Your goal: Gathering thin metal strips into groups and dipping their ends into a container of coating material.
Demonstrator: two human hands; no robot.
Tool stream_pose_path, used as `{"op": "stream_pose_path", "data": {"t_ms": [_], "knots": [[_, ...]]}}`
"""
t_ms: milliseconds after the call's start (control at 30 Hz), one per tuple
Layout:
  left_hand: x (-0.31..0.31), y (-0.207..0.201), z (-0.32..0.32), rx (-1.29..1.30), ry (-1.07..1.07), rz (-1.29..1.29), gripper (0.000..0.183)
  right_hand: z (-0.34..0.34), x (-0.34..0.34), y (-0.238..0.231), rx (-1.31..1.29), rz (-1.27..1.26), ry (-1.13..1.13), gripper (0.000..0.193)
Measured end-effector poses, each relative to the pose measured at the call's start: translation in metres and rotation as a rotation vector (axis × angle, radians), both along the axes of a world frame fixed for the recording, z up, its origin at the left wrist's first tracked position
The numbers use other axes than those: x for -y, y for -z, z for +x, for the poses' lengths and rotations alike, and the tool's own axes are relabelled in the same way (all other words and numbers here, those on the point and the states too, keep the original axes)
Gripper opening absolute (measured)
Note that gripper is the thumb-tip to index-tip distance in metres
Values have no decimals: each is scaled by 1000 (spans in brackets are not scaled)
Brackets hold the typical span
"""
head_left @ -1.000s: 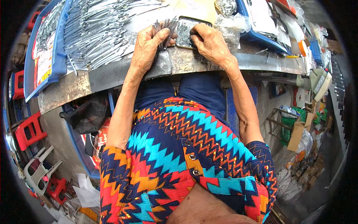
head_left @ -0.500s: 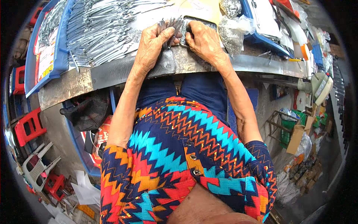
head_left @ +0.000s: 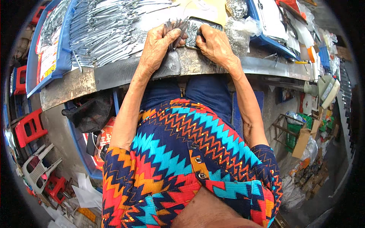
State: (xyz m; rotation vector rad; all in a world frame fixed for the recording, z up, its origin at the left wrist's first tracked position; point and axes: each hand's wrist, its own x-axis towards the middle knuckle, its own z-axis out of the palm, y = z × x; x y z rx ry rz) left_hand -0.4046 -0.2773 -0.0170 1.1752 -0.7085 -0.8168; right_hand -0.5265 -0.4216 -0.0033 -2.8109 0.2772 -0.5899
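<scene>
Upright in my left hand [head_left: 155,45] is a fanned bundle of thin dark metal strips [head_left: 176,27], with the thumb pressed across it. It is just above the bench's front edge. To its right, my right hand [head_left: 216,43] is at a dark-rimmed shallow tray [head_left: 205,20] holding small shiny metal pieces [head_left: 192,29]. The right fingers are curled in; what they hold, if anything, is hidden. A broad pile of similar slender strips [head_left: 104,32] spreads over the bench to the left of my left hand.
A blue bin [head_left: 65,49] with more strips stands at the left, another blue tray [head_left: 272,43] at the right. Clear plastic bags of small parts [head_left: 237,36] lie beside the small tray. A dark band [head_left: 125,72] runs along the bench [head_left: 68,89] edge. Red stools [head_left: 31,128] are on the floor.
My right hand has shifted slightly right, uncovering more of the small tray and its pieces. My left hand keeps the bundle, now a little farther right and tilted differently.
</scene>
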Motion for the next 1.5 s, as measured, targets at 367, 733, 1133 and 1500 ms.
{"op": "stream_pose_path", "data": {"t_ms": [367,733,1133,1500], "knots": [[1,2,1,-31,14,7,31,-6,9,-11,32,515,71,16],[-1,3,3,-56,23,14,26,-4,3,-23,159,1127,87,8],[-1,0,2,-36,25,2,30,-3,5,-20,116,1118,88,12],[-2,0,3,-55,36,8,32,4,-1,-24,196,748,146,7]]}}
